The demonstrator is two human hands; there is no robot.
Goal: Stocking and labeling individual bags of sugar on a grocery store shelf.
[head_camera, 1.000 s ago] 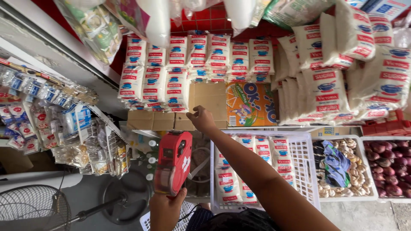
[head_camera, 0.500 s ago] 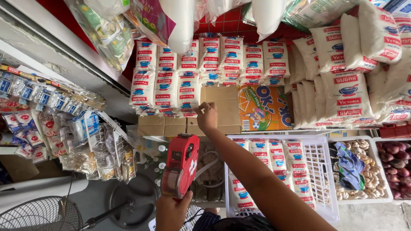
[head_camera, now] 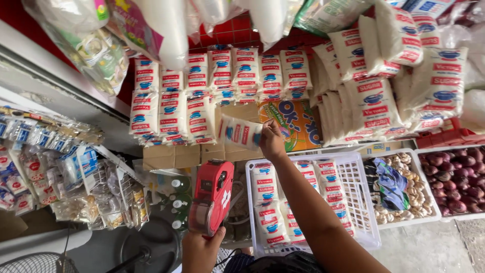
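My left hand grips a red price-label gun, held upright near the bottom middle of the view. My right hand reaches forward and holds a small white packet with red and blue print by its right end, level with the stacked rows of the same white packets on the shelf. Below my right arm stands a white plastic basket with several more of these packets lying in it.
Larger white bags are piled at the right. A tray of garlic with a cloth and a tray of red onions sit at the right. Hanging sachets fill the left; a fan stands bottom left.
My right hand, which was touching the cardboard box under the packet stacks, now holds a packet lifted clear of them. The red label gun has stayed about where it was.
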